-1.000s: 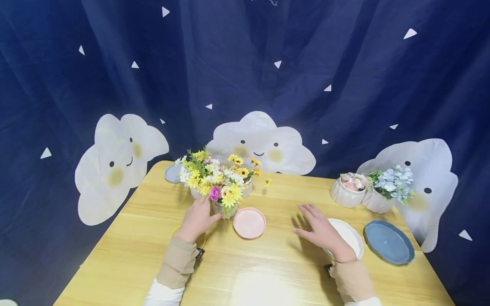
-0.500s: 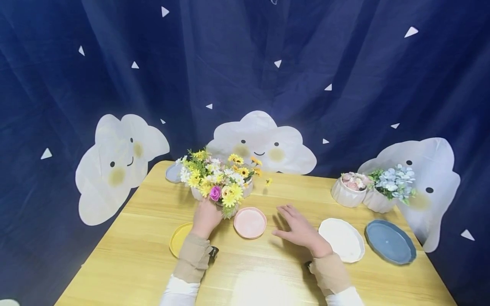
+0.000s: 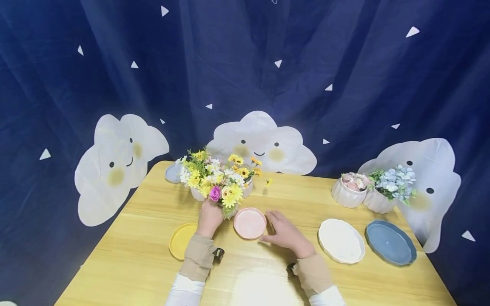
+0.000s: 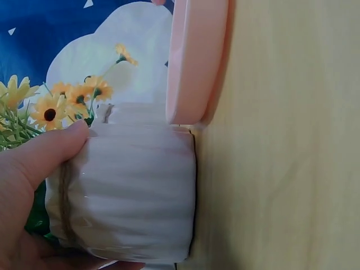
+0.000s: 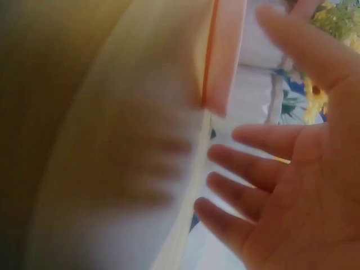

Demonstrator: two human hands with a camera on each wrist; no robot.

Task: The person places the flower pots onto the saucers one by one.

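Observation:
My left hand [image 3: 209,219] holds a white ribbed flowerpot [image 4: 132,191] with twine round it. In the left wrist view its thumb lies along one side and fingers show at the opposite side. Yellow flowers [image 3: 231,195] and a purple rose [image 3: 215,193] hide most of that pot in the head view. Just right of the pot, a small pink saucer [image 3: 250,223] lies on the table. My right hand [image 3: 286,234] is at the saucer's right edge, with fingers spread and nothing held. In the right wrist view, its fingertips look apart from the saucer [image 5: 228,62].
More potted flowers [image 3: 199,170] stand behind the held pot. A yellow saucer [image 3: 181,241] lies left of my left wrist, a grey-blue one [image 3: 173,173] at the far left corner. At right are a white plate [image 3: 341,241], a blue plate [image 3: 390,243] and two flowerpots [image 3: 347,193].
My left hand has moved right and closed round the pot, baring the yellow saucer. My right hand has moved left, from over the white plate to beside the pink saucer.

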